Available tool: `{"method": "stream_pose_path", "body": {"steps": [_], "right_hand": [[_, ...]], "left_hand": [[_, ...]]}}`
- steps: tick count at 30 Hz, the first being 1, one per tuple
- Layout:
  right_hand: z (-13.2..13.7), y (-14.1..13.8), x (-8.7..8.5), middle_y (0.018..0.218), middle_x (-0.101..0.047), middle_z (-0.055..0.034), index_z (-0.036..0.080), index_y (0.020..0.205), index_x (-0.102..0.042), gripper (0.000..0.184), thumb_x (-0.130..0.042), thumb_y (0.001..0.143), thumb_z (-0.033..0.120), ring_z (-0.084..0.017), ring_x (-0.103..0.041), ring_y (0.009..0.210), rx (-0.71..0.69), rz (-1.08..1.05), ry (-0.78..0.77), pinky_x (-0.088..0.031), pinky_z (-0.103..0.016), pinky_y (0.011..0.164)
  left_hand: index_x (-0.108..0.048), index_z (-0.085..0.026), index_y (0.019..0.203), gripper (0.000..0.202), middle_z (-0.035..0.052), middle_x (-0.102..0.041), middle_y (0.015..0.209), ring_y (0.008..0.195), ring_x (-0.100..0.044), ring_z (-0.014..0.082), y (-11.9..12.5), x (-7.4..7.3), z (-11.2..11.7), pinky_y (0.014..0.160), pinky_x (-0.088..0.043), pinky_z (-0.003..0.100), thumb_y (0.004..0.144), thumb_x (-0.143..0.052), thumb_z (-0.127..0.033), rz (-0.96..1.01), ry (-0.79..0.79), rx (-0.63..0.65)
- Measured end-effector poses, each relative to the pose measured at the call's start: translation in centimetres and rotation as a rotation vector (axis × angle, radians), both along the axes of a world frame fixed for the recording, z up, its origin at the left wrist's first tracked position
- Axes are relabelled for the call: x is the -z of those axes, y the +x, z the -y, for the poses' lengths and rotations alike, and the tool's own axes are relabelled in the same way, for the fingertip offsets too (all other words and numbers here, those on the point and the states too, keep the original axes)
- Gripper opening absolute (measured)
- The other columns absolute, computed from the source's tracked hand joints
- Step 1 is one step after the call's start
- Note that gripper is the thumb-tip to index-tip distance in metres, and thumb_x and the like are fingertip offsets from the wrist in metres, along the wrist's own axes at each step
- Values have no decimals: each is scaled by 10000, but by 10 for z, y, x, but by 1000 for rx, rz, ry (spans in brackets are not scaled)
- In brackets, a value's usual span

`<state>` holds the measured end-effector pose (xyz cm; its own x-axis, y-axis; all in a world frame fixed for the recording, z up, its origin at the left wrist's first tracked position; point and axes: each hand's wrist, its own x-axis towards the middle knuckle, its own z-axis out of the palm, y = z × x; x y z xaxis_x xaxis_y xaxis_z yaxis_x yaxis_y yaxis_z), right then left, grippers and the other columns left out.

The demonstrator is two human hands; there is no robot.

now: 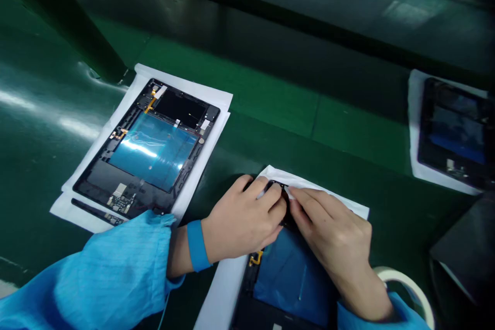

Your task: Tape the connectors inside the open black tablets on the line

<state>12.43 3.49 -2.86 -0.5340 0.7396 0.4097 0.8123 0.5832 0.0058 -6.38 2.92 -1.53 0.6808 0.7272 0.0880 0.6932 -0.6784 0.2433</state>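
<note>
An opened tablet housing (294,273) with a blue film over its middle lies in front of me on a white sheet (220,294). Both hands work at its far end. My left hand (245,219), with a blue band (198,246) round the wrist, rests there with its fingers curled; what they may hold is hidden. Close beside it, my right hand (332,232) pinches a small white piece (288,193) between thumb and fingers, just over the dark rim. An orange flex cable (255,258) shows at the housing's left side.
On the left, a second open tablet housing (154,149) lies on white sheets (220,95). A third housing (452,129) is at the far right. A roll of tape (410,286) sits by my right wrist. A dark post (73,26) rises from the green bench (278,93).
</note>
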Motion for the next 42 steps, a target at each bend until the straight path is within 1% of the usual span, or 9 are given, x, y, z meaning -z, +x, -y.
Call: {"method": "stream_pose_path", "body": {"steps": [7, 17, 23, 27, 30, 32, 34, 37, 42], "right_hand": [[1, 1, -1, 901, -713, -17, 157, 978, -672, 141, -595, 863, 182, -100, -622, 728, -14, 48, -8, -415, -212, 677], [2, -3, -6, 919, -700, -7, 159, 996, -676, 158, -589, 865, 166, -110, -575, 737, -25, 157, -18, -368, -226, 590], [3, -4, -12, 926, -688, -22, 145, 1006, -669, 176, -540, 886, 159, -137, -565, 781, -39, 212, -94, -360, -241, 565], [4, -11, -18, 898, -672, -42, 133, 1004, -659, 194, -504, 887, 142, -139, -552, 757, -5, 280, -129, -352, -250, 511], [5, -15, -21, 877, -651, -61, 118, 1040, -648, 229, -495, 870, 137, -164, -551, 778, 32, 331, -177, -375, -257, 490], [8, -14, -21, 944, -649, -75, 103, 1104, -626, 284, -494, 854, 130, -185, -554, 838, 39, 308, -207, -438, -264, 551], [17, -8, -20, 1081, -635, -88, 103, 1169, -598, 345, -485, 844, 117, -208, -547, 951, 19, 236, -245, -496, -291, 695], [40, 10, -17, 1204, -602, -81, 140, 1169, -607, 344, -455, 861, 122, -227, -515, 1090, -25, 86, -293, -489, -350, 874], [70, 43, -10, 1107, -645, -82, 149, 1087, -647, 267, -479, 879, 137, -205, -547, 1066, -12, -115, -262, -479, -359, 908]], "left_hand": [[-547, -98, 1187, 373, 120, -541, 1209, 1133, -459, 276, 1, 1, 0, 910, -401, 430, 935, -431, -348, 5, -3, -3], [-564, -99, 1165, 363, 120, -549, 1204, 1128, -463, 282, 0, 2, 1, 907, -399, 430, 941, -412, -341, 11, -2, -2], [-555, -91, 1162, 355, 122, -557, 1184, 1123, -470, 286, 1, 1, 1, 917, -399, 433, 935, -419, -327, 23, -5, -4], [-575, -107, 1073, 292, 114, -568, 1173, 1125, -477, 288, 1, 0, 0, 915, -409, 422, 909, -467, -324, 28, -20, -5], [-570, -108, 1074, 301, 113, -574, 1188, 1134, -473, 286, 1, 0, -1, 934, -404, 420, 878, -526, -332, 32, -15, -20], [-558, -102, 1117, 340, 107, -578, 1196, 1133, -473, 280, 1, 0, -2, 947, -399, 416, 864, -553, -328, 35, -2, -27], [-546, -105, 1159, 367, 99, -575, 1210, 1134, -474, 272, 2, 0, -3, 948, -398, 412, 862, -559, -319, 34, 5, -30], [-530, -131, 1215, 377, 92, -561, 1230, 1138, -473, 274, 3, 1, -4, 927, -402, 421, 888, -519, -317, 20, 12, -28], [-534, -147, 1246, 390, 113, -544, 1237, 1146, -464, 308, 5, -1, -4, 924, -400, 461, 908, -474, -332, -28, 19, -11]]}}
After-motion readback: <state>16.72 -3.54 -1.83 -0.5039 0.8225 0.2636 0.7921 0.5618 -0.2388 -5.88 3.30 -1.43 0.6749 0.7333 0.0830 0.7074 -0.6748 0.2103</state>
